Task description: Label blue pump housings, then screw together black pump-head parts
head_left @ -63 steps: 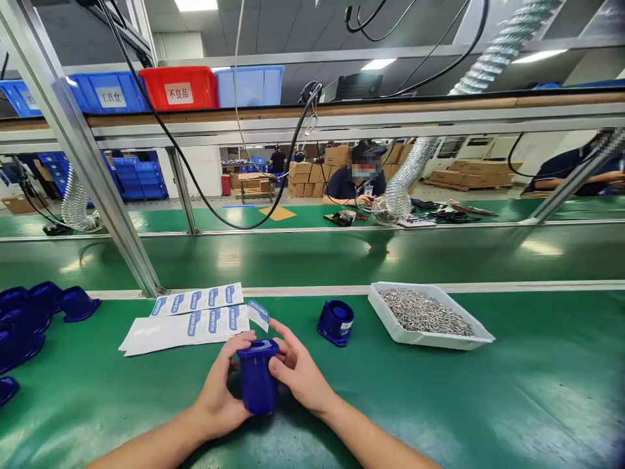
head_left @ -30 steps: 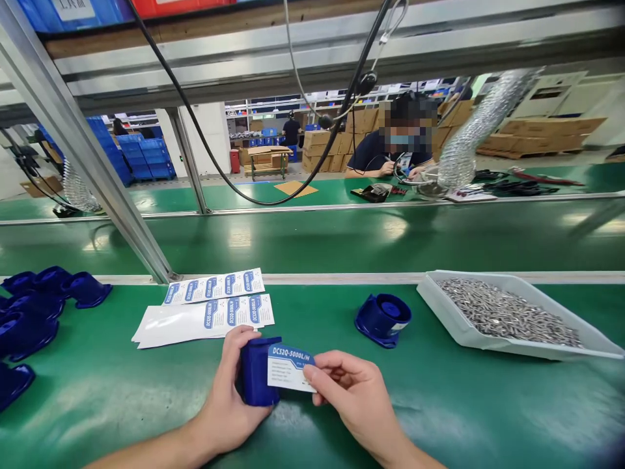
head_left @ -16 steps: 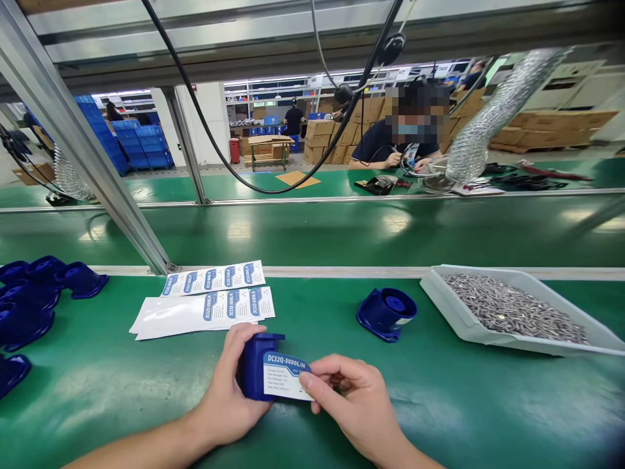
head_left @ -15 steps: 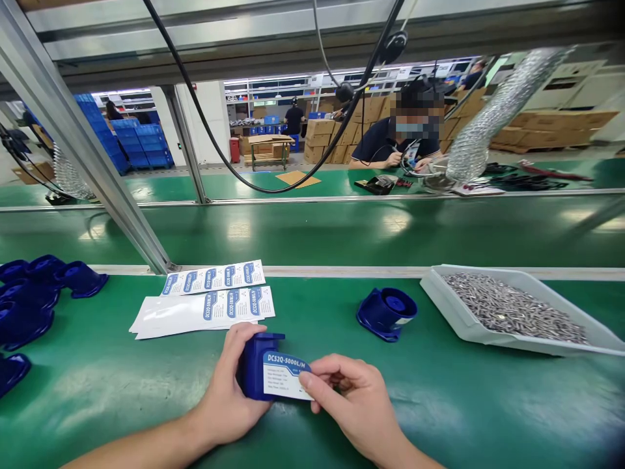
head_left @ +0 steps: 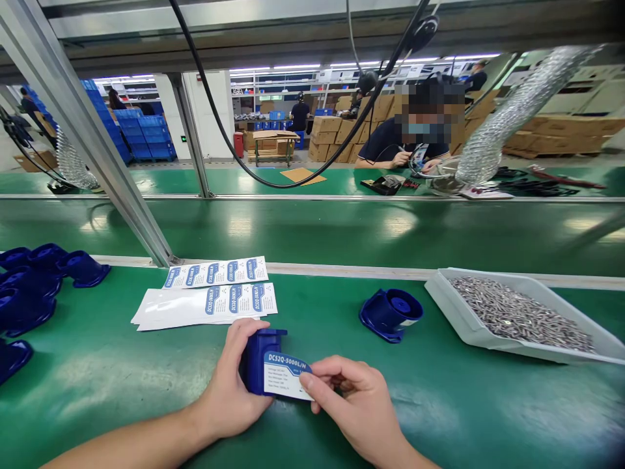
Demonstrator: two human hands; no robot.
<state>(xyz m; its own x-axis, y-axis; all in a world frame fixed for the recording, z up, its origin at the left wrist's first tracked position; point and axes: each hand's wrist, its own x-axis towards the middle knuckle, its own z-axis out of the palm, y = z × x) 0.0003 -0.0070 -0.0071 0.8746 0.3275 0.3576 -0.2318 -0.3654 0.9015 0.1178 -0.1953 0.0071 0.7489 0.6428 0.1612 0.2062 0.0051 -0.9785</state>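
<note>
My left hand [head_left: 239, 384] is wrapped round a dark blue plastic housing [head_left: 254, 365], tipped on its side just above the green bench. Between thumb and fingers, my right hand [head_left: 351, 404] pinches the right end of a blue-and-white sticker [head_left: 286, 376] printed "DC52Q-5000L/H". The sticker's left part lies against the housing's side, while its right end stands off it. Beyond my left hand are sheets of stickers [head_left: 209, 303], partly bare backing. Another blue housing [head_left: 390, 312] with a small label stands farther right.
Several blue housings [head_left: 34, 286] cluster at the left. A white tray [head_left: 459, 319] of small metal screws or pins sits at the right. A metal post [head_left: 107, 156] rises at the left, and a black cable [head_left: 219, 146] hangs ahead. A co-worker [head_left: 385, 146] works across the bench.
The camera view has shifted slightly, moving the background a little to the right. Both hands, the housing and the sticker keep nearly the same pose.
</note>
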